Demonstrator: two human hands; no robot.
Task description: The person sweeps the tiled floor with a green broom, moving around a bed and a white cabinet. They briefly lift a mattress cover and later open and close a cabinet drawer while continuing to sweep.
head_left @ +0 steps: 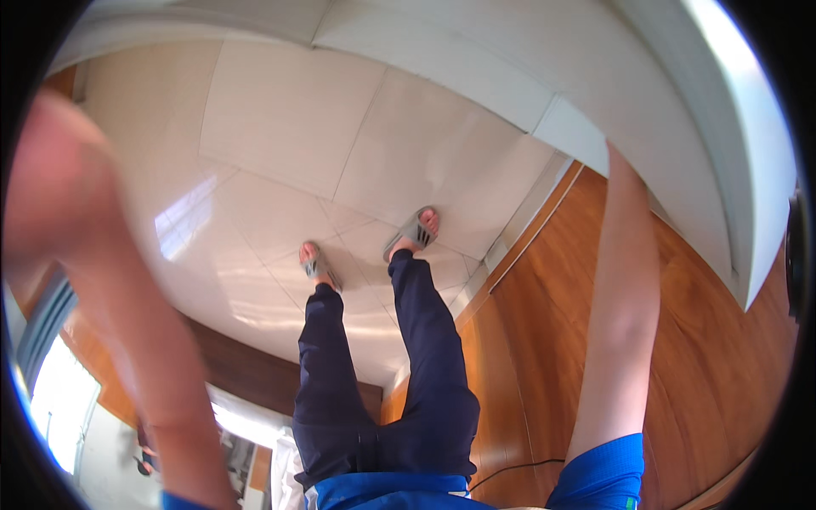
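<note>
My right forearm (625, 297) reaches up along the wooden cabinet front (544, 340) to the edge of the white countertop (680, 127). The hand itself is hidden past that edge. My left arm rises at the far left, and its end (51, 178) is a large blur close to the camera. Whether those fingers are open or closed cannot be made out, and nothing is seen in them. Below me are my own legs in dark blue trousers (416, 357) and my feet in grey slide sandals (415, 231).
The floor is pale glossy tile (280, 127) with light glare. The brown wooden cabinet runs along the right under the white counter. A thin black cable (518, 466) crosses the cabinet's lower part. A bright window (59, 408) shows at the lower left.
</note>
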